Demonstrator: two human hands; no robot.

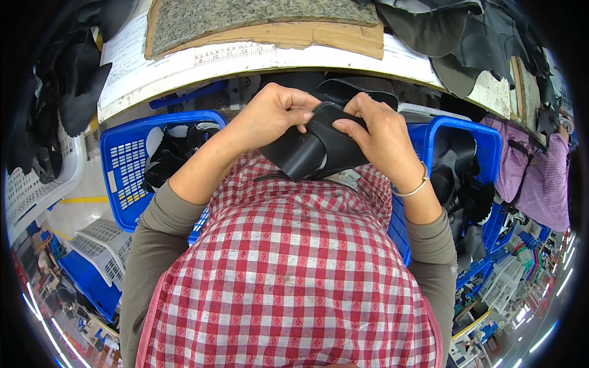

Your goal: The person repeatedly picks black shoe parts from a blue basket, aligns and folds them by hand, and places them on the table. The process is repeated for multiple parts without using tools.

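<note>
Between my two hands is a black leather piece (334, 138), folded over and held up in front of the table edge. My left hand (273, 113) pinches its upper left edge between thumb and fingers. On the other side, my right hand (377, 132) grips the upper right part, thumb on top and fingers curled behind. The lower flap hangs down over the red and white checked apron (282, 257). Behind my hands another dark curved piece (359, 89) shows in part. A metal bangle sits on my right wrist.
A stone slab (264, 24) lies on cardboard on the white table (245, 58). Black pieces drape over its right end (442, 37). Blue baskets with black pieces stand at left (126, 159) and right (491, 153). A purple cloth (534, 178) hangs at far right.
</note>
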